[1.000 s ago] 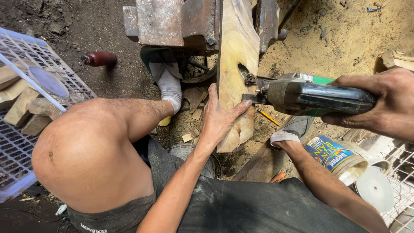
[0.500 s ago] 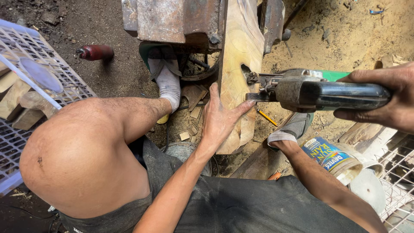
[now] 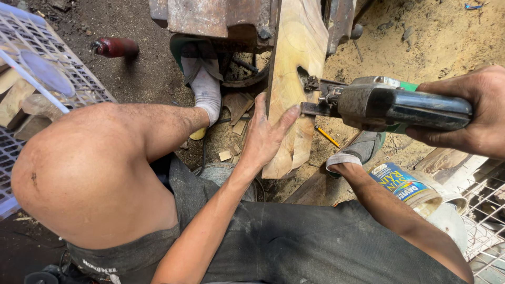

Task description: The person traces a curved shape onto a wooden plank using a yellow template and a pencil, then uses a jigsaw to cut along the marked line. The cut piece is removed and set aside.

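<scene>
So the wooden plank (image 3: 294,79) was clamped upright in a rusty iron vise (image 3: 210,18), with a cut-out notch partway down its right edge. The left hand (image 3: 265,134) lay flat and open against the plank's face, fingers spread, gripping nothing. The right hand (image 3: 473,113) was wrapped tight around the handle of a jigsaw (image 3: 389,102), whose blade end sat right at that notch.

Pretty cramped around the plank: a socked foot (image 3: 205,87) just left of it, wood scraps (image 3: 231,131) below that, a pencil (image 3: 327,135) on the sawdust to its right, a paint tin (image 3: 407,186) lower right. A white plastic crate (image 3: 79,79) sat well left. Open sawdust floor only upper right of the plank.
</scene>
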